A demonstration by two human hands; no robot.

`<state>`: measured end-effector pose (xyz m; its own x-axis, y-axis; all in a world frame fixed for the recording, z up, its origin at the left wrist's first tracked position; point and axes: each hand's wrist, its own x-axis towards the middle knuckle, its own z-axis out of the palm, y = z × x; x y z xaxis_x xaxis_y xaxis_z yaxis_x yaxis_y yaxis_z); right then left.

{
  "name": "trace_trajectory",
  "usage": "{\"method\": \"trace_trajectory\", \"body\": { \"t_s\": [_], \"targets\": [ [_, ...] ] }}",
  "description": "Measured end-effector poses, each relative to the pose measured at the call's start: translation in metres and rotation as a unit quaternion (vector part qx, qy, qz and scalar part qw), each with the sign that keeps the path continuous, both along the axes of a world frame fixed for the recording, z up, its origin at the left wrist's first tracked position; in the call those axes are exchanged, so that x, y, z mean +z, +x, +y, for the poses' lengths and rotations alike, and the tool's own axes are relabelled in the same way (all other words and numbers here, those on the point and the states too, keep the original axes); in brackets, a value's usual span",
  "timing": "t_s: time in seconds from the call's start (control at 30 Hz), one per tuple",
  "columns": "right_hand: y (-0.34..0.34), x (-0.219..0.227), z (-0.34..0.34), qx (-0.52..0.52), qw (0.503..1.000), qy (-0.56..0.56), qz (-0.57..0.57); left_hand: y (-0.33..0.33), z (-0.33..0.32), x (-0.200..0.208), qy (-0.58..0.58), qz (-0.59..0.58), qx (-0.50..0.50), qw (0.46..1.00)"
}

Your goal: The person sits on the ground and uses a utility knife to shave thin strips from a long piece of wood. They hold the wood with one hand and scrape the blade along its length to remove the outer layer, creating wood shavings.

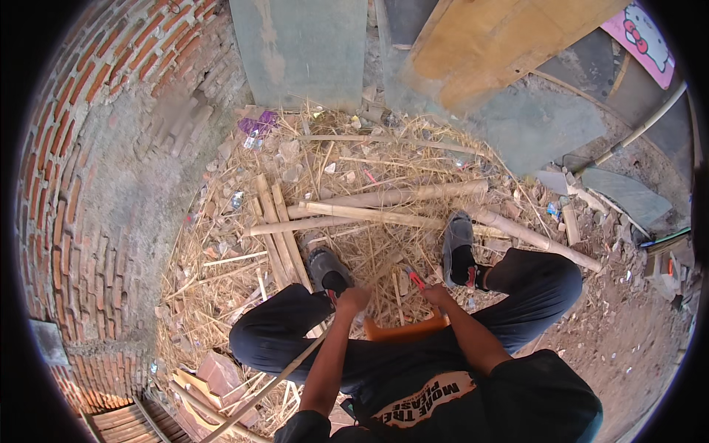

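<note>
My left hand (pixel 353 301) is closed round a long thin bamboo strip (pixel 284 373), which slants down past my left forearm to the lower edge. My right hand (pixel 437 295) grips a small red-handled cutter (pixel 416 278), its tip pointing up and left toward the space between my shoes. The blade is too small to make out. Both hands are between my bent knees, a short way apart. Just below them shows the curved edge of an orange seat (pixel 406 330), partly under my legs.
Bamboo poles (pixel 391 196) and flat wooden slats (pixel 277 232) lie on straw-strewn ground beyond my feet. A brick wall (pixel 74 214) rises at left. Grey sheets (pixel 299 55) and a tan board (pixel 502 44) lean at the back. Cut wood (pixel 221 376) lies lower left.
</note>
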<state>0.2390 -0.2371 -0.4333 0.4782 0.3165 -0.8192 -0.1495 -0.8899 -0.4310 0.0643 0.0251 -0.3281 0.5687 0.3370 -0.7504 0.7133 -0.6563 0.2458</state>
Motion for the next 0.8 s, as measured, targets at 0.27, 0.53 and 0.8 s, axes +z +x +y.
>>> {"method": "trace_trajectory", "body": {
  "t_s": [0.27,0.53,0.8],
  "targets": [
    [0.005,0.052,0.045,-0.091,0.980,0.172,-0.034,-0.007,0.004,-0.013,-0.004,0.005,0.015,1.000],
    [0.001,0.002,0.008,-0.066,0.996,0.049,0.042,-0.001,0.010,0.005,-0.015,-0.028,-0.081,0.996],
    [-0.004,0.019,0.007,-0.049,0.996,0.069,-0.036,0.003,0.018,0.003,-0.063,0.043,0.050,0.996]
  ]
}}
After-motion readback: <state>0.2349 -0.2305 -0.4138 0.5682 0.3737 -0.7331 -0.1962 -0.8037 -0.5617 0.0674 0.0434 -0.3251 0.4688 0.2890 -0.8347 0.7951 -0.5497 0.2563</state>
